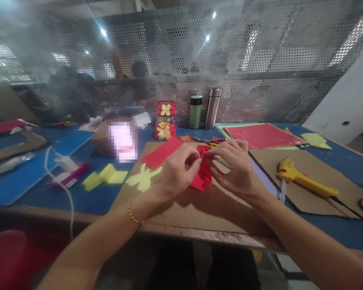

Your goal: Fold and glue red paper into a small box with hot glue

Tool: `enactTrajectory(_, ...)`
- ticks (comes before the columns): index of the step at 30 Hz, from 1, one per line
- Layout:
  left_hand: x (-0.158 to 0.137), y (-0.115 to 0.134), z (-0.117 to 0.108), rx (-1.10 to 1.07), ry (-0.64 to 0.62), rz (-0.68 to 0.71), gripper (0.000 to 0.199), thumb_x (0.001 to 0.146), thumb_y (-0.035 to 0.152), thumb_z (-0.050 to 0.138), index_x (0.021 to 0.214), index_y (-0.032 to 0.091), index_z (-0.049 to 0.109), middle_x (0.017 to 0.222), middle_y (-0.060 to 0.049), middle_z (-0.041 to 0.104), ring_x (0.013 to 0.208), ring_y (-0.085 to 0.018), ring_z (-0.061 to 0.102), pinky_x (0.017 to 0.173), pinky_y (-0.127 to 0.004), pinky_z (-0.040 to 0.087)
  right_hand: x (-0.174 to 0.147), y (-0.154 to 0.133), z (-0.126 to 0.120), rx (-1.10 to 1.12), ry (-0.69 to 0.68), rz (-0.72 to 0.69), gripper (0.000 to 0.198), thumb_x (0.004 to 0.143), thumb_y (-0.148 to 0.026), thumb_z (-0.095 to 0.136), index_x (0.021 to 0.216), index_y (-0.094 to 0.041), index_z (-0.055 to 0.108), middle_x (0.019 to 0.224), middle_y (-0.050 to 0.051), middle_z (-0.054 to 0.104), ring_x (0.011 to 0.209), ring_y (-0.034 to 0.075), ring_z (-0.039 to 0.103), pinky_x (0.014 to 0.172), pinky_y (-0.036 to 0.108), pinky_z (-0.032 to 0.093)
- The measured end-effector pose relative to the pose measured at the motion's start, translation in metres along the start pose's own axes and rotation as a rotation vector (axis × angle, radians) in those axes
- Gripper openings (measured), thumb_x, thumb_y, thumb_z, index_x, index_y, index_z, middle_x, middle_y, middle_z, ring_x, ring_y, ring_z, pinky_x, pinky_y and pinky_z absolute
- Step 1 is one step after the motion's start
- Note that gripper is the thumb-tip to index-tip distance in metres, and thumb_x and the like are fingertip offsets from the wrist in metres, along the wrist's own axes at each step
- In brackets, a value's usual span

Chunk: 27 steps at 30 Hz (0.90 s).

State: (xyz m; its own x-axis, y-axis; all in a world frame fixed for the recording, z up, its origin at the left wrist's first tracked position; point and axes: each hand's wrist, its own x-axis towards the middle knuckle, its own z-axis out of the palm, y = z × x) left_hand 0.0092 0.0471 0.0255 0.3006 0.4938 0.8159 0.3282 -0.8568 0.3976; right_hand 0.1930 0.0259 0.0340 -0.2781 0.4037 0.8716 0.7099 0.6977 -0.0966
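Observation:
A piece of folded red paper [203, 177] is held between both hands above a cardboard sheet [193, 215]. My left hand [181, 167] pinches its left upper edge with thumb and forefinger. On the other side, my right hand [232, 165] grips the upper right edge with its fingertips. Beside my left hand lie a flat red paper strip [162, 152] and a yellow paper bow cut-out [143, 178]. Scissors [201, 140] rest behind the hands, partly hidden. Another metal blade [222, 162] shows under my right hand.
A yellow glue gun [305, 181] lies on cardboard at the right. Red sheets [264, 135] are behind it. Small red boxes with yellow bows [165, 131], a green bottle [195, 112] and a steel flask [213, 108] stand at the back. A purple power strip [69, 176] is left.

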Motion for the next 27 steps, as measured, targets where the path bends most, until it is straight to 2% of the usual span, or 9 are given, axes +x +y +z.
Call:
enactTrajectory(4, 0.0000, 0.0004, -0.0005, -0.014, -0.028, -0.023, 0.011, 0.093, 0.012, 0.060, 0.087, 0.019, 0.056, 0.078, 0.002, 0.060, 0.070, -0.011, 0.057, 0.066, -0.024, 0.048, -0.0004, 0.0012, 0.0012, -0.035, 0.003, -0.020, 0.008, 0.090, -0.017, 0.063, 0.087, -0.025, 0.065, 0.080, 0.001, 0.073, 0.078, 0.020, 0.062, 0.081, 0.041, 0.037)
enactTrajectory(8, -0.0002, -0.0021, -0.0010, 0.028, -0.071, -0.042, 0.004, 0.096, 0.016, 0.060, 0.097, 0.018, 0.064, 0.087, -0.001, 0.067, 0.077, -0.013, 0.061, 0.072, -0.027, 0.051, -0.0021, 0.0032, 0.0029, -0.039, 0.035, -0.072, 0.010, 0.091, -0.014, 0.063, 0.087, -0.023, 0.063, 0.078, 0.002, 0.072, 0.076, 0.020, 0.061, 0.081, 0.040, 0.037)
enactTrajectory(12, -0.0006, -0.0055, -0.0010, 0.039, -0.096, -0.047, 0.008, 0.099, 0.019, 0.059, 0.100, 0.018, 0.067, 0.091, -0.004, 0.070, 0.084, -0.016, 0.064, 0.079, -0.030, 0.053, -0.0035, 0.0035, 0.0015, -0.037, -0.023, -0.077, 0.010, 0.089, -0.013, 0.064, 0.089, -0.023, 0.063, 0.082, 0.003, 0.073, 0.079, 0.021, 0.060, 0.081, 0.040, 0.038)
enactTrajectory(17, -0.0003, -0.0075, 0.0004, -0.021, -0.036, -0.061, 0.009, 0.100, 0.020, 0.059, 0.096, 0.019, 0.068, 0.088, -0.003, 0.070, 0.082, -0.016, 0.064, 0.078, -0.030, 0.053, -0.0050, 0.0016, 0.0010, -0.031, -0.060, -0.018, 0.005, 0.094, -0.019, 0.061, 0.094, -0.022, 0.065, 0.084, 0.005, 0.074, 0.082, 0.022, 0.061, 0.083, 0.041, 0.039)
enactTrajectory(23, 0.0003, -0.0085, 0.0015, -0.025, -0.012, -0.044, 0.009, 0.100, 0.020, 0.059, 0.096, 0.018, 0.067, 0.089, -0.003, 0.069, 0.080, -0.014, 0.062, 0.076, -0.030, 0.053, -0.0044, 0.0009, 0.0005, 0.007, -0.088, 0.034, 0.007, 0.096, -0.022, 0.059, 0.093, -0.022, 0.066, 0.086, 0.005, 0.075, 0.085, 0.023, 0.062, 0.085, 0.042, 0.038)
enactTrajectory(27, 0.0005, -0.0089, 0.0010, -0.017, -0.009, -0.038, 0.009, 0.101, 0.019, 0.059, 0.097, 0.018, 0.067, 0.089, -0.004, 0.068, 0.081, -0.015, 0.063, 0.077, -0.030, 0.053, -0.0008, -0.0041, -0.0043, 0.111, -0.119, 0.158, 0.011, 0.096, -0.030, 0.060, 0.092, -0.023, 0.067, 0.090, 0.006, 0.076, 0.088, 0.023, 0.064, 0.089, 0.042, 0.040)
